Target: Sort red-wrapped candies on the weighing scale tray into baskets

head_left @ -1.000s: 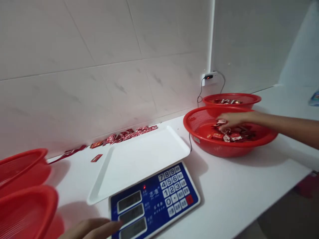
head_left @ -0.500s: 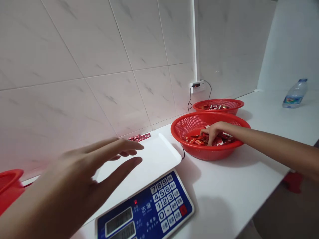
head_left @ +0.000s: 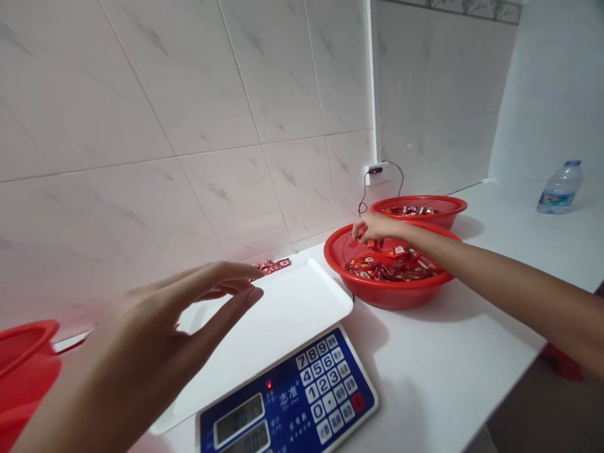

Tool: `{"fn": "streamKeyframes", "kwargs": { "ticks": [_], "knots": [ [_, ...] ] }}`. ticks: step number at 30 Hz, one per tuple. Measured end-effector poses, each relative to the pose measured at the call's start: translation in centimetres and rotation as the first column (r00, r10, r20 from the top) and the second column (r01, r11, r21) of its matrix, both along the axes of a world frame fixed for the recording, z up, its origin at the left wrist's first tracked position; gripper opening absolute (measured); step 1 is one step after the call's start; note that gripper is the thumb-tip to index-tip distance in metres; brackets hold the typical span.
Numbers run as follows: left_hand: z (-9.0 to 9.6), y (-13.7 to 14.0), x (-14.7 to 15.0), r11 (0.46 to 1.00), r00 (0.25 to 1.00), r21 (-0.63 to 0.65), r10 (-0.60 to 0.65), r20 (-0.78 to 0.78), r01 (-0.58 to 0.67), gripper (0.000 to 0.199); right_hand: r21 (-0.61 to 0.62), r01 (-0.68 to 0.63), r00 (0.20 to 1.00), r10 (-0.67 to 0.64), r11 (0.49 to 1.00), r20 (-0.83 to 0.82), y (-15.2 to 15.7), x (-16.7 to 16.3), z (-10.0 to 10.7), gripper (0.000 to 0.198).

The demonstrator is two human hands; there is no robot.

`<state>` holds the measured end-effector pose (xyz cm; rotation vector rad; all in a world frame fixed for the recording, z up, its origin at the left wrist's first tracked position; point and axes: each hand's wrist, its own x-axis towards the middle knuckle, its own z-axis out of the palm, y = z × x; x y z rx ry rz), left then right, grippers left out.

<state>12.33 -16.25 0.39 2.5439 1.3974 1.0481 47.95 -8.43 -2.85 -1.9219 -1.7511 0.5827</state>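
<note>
My left hand (head_left: pixel 174 327) hovers above the white tray (head_left: pixel 302 302) of a digital scale, fingers stretched out and the thumb a little apart from them. I see nothing in it. Over the far left rim of a red plastic basket (head_left: pixel 396 296), my right hand (head_left: pixel 370 228) is raised with curled fingers. Small red wrapped packets show at and just below its fingertips; how many it holds is hidden. More red packets (head_left: pixel 391 267) lie loose in the basket. The blue keypad panel (head_left: pixel 287 396) of the scale faces me.
Behind stands a second red basket (head_left: pixel 448 204) with wrapped packets. A few red packets (head_left: pixel 276 267) lie between tray and wall. Another red container (head_left: pixel 28 358) is at far left. A water bottle (head_left: pixel 560 189) stands far right. A cable hangs from the wall socket (head_left: pixel 377 173).
My right hand has risen out of the packets toward the basket's far left rim, with red packets at its fingers. My left thumb and fingers have come closer together above the tray.
</note>
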Motion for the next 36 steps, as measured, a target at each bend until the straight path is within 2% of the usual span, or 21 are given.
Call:
{"fn": "streamKeyframes", "kwargs": {
  "ticks": [2,3,5,7,9,12,14,16,18,22,25,29,31,32,34,36],
  "knots": [
    [-0.2,0.6,0.4,0.999,0.999,0.015,-0.050,-0.005,0.050,0.038,0.112,-0.021,0.991,0.035,0.993,-0.126,0.0,-1.6,1.9,0.024],
    [-0.3,0.9,0.7,0.997,0.997,0.001,-0.080,0.005,0.080,0.039,0.189,-0.054,0.968,0.098,0.980,-0.230,-0.2,-2.8,2.6,0.025],
    [-0.7,1.5,1.3,0.992,0.993,-0.047,-0.113,0.033,0.114,0.044,0.341,-0.128,0.851,0.280,0.931,-0.445,-0.7,-6.2,3.1,0.025],
    [-1.4,2.2,1.3,0.993,0.996,-0.076,-0.094,-0.003,0.094,0.050,0.415,-0.198,0.704,0.423,0.888,-0.570,-1.3,-10.0,2.3,0.025],
    [-2.1,2.7,0.6,0.995,0.990,-0.087,-0.057,-0.130,0.046,0.051,0.400,-0.270,0.648,0.473,0.876,-0.597,-1.6,-13.4,0.5,0.024],
    [-2.5,2.9,-1.2,0.993,0.959,-0.118,-0.020,-0.284,-0.014,0.048,0.371,-0.368,0.659,0.520,0.853,-0.544,-1.1,-17.0,-2.5,0.018],
    [-2.3,2.8,-2.2,0.991,0.960,-0.124,0.009,-0.279,-0.045,0.046,0.362,-0.415,0.695,0.547,0.835,-0.466,-0.6,-18.0,-4.0,0.020],
    [-1.9,2.8,-2.8,0.991,0.967,-0.119,0.027,-0.252,-0.059,0.046,0.336,-0.425,0.748,0.535,0.841,-0.393,-0.4,-18.1,-4.7,0.027],
    [-1.7,2.9,-3.1,0.990,0.970,-0.124,0.034,-0.241,-0.066,0.049,0.330,-0.423,0.793,0.521,0.844,-0.314,-0.7,-17.7,-4.4,0.030],
    [-1.5,3.2,-3.3,0.985,0.969,-0.138,0.069,-0.239,-0.104,0.054,0.475,-0.384,0.828,0.523,0.792,-0.203,-2.3,-15.9,-2.4,0.031],
    [-1.5,3.2,-3.2,0.986,0.958,-0.103,0.100,-0.269,-0.132,0.053,0.533,-0.285,0.840,0.475,0.797,-0.262,-2.8,-14.5,-1.3,0.028],
    [-1.6,2.9,-2.2,0.988,0.949,-0.088,0.092,-0.303,-0.124,0.051,0.466,-0.242,0.812,0.441,0.851,-0.383,-2.4,-13.6,-1.4,0.025],
    [-1.6,2.9,-1.3,0.989,0.958,-0.115,0.060,-0.280,-0.095,0.048,0.406,-0.291,0.745,0.471,0.866,-0.472,-2.4,-13.9,-1.7,0.024],
    [-1.7,2.9,-0.8,0.988,0.968,-0.131,0.040,-0.250,-0.075,0.045,0.390,-0.330,0.680,0.503,0.860,-0.533,-2.4,-14.2,-1.8,0.023],
    [-1.7,3.1,0.2,0.986,0.990,-0.161,0.011,-0.143,-0.035,0.039,0.404,-0.376,0.495,0.549,0.834,-0.674,-2.7,-15.0,-2.0,0.021],
    [-1.8,3.5,1.0,0.976,0.999,-0.217,-0.019,-0.026,0.013,0.039,0.440,-0.337,0.324,0.542,0.832,-0.776,-3.0,-15.9,-2.0,0.019]
  ]
}}
